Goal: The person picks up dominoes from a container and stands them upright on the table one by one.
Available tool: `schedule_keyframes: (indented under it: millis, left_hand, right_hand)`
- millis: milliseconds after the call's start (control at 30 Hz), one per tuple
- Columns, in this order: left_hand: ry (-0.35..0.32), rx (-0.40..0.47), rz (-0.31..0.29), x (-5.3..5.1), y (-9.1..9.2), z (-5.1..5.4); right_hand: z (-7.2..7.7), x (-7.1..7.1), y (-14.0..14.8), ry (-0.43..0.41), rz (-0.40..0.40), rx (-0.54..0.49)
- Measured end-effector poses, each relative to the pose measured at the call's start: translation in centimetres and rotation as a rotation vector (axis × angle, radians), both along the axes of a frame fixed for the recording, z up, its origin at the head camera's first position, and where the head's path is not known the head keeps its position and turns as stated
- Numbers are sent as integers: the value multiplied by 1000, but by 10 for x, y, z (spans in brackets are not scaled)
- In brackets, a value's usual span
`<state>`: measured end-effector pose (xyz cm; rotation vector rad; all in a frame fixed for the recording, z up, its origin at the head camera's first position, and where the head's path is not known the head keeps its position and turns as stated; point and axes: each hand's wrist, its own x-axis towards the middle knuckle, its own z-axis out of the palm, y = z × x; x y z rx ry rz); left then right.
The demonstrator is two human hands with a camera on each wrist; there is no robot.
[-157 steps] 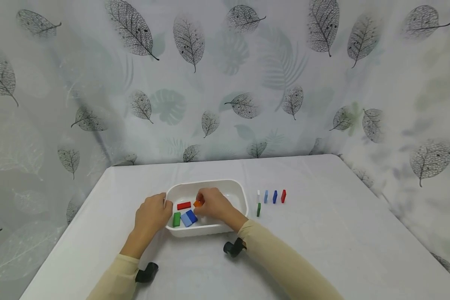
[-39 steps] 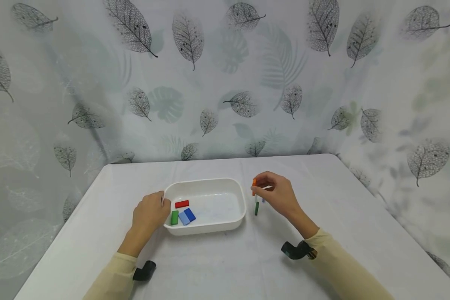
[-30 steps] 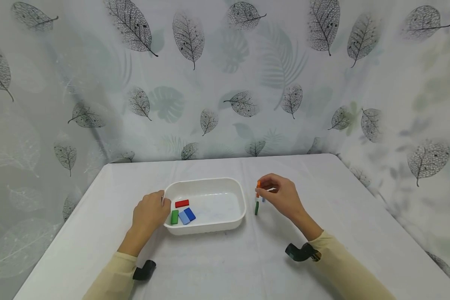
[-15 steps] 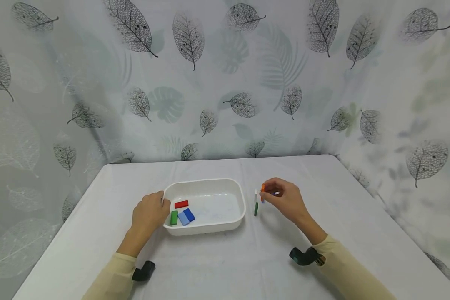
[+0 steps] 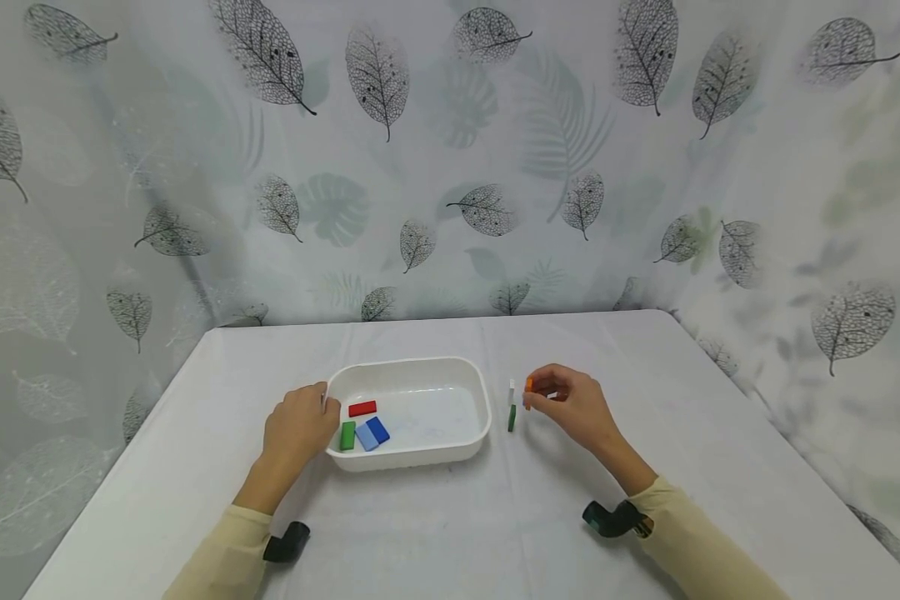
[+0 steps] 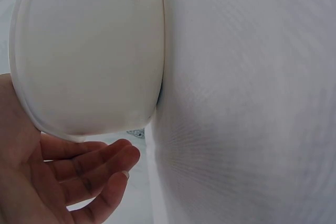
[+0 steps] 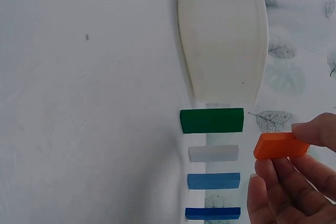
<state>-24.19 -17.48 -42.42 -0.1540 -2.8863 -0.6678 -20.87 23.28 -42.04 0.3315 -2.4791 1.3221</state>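
Note:
My right hand [image 5: 573,404] pinches an orange block [image 7: 281,145] between thumb and fingers, to the right of a standing white block [image 5: 512,391] and a standing green block [image 5: 512,418]. A light blue block [image 7: 214,181] and a dark blue block [image 7: 212,213] stand upright in line with them in the right wrist view; my hand covers them in the head view. My left hand [image 5: 300,425] holds the left end of a white tray [image 5: 420,458] at its rim, its outer fingers loosely curled below the rim in the left wrist view.
Inside the tray, toward its left end, lie a red block [image 5: 362,408], a green block [image 5: 347,435], a light blue block [image 5: 367,437] and a dark blue block [image 5: 378,429]. A white cloth covers the table [image 5: 435,533]. Leaf-patterned curtain [image 5: 450,167] hangs behind.
My right hand took the orange block out of the tray, carried it right over the standing blocks, and has since shifted slightly right and lower. My left hand has stayed at the tray.

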Motion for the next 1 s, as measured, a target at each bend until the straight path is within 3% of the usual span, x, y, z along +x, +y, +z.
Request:
schedule_keyframes:
  millis: [500, 1000]
  left_hand:
    - [4, 19, -10, -1, 0, -1]
    - [-5, 9, 0, -1, 1, -1]
  right_hand:
    - [-23, -3, 5, -65, 36, 20]
    - [-27, -2, 6, -119, 37, 39]
